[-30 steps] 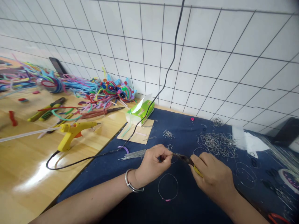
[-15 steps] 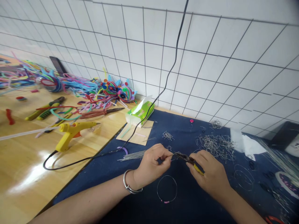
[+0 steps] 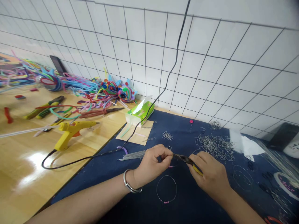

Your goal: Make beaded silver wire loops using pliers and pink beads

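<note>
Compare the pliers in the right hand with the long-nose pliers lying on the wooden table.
The pliers in the right hand show yellow grips; the long-nose pliers have reddish-brown handles. The former are held above the blue cloth, the latter lie untouched. Both taper to slim dark jaws.

wall point(image 3: 210, 46) — white tile, dark grid | wooden table point(image 3: 28, 161) — glossy | blue cloth point(image 3: 182, 130)

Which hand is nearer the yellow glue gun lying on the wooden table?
The left hand. It is to the right of the yellow glue gun, over the blue cloth; the right hand, gripping yellow-handled pliers, is farther right.
</note>
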The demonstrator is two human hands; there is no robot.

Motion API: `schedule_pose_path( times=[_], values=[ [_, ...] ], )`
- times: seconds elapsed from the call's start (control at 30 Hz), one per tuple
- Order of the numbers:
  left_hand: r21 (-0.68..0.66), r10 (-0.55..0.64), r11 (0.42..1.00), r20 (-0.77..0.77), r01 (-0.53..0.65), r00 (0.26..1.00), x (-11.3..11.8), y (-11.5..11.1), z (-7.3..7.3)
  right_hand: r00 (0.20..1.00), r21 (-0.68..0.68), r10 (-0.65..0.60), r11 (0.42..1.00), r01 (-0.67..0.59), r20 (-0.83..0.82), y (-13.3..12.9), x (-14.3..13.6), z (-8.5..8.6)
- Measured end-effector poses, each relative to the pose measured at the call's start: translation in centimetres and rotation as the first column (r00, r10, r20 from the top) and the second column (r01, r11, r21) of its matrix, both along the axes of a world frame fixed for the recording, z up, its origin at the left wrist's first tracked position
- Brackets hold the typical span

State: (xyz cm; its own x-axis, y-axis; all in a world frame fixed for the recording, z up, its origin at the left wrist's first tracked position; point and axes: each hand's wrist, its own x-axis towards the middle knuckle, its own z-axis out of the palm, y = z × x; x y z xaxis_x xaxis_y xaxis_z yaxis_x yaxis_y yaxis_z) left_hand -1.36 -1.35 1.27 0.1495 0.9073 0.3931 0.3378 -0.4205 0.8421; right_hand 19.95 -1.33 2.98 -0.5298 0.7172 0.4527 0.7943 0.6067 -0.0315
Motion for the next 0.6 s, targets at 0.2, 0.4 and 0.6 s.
schedule_pose_path(
  times=[0.2, 0.4, 0.6],
  values=[
    [-0.196, -0.119, 0.968, 0.203, 0.16, 0.972, -0.2, 0.3, 0.0, 0.995, -0.167, 0.008, 0.986, -0.024, -0.094, 0.1, -0.1, 0.2],
    [-0.308, -0.245, 0.867, 0.419, 0.391, 0.874, -0.5, 1.1, -0.8, 0.991, -0.296, -0.014, 0.955, -0.027, -0.134, 0.3, 0.0, 0.4],
    [-0.37, -0.268, 0.795, 0.498, 0.481, 0.825, -0.7, 1.5, -1.4, 0.991, -0.285, 0.004, 0.958, -0.043, -0.136, 0.8, 0.2, -0.3]
  ],
)
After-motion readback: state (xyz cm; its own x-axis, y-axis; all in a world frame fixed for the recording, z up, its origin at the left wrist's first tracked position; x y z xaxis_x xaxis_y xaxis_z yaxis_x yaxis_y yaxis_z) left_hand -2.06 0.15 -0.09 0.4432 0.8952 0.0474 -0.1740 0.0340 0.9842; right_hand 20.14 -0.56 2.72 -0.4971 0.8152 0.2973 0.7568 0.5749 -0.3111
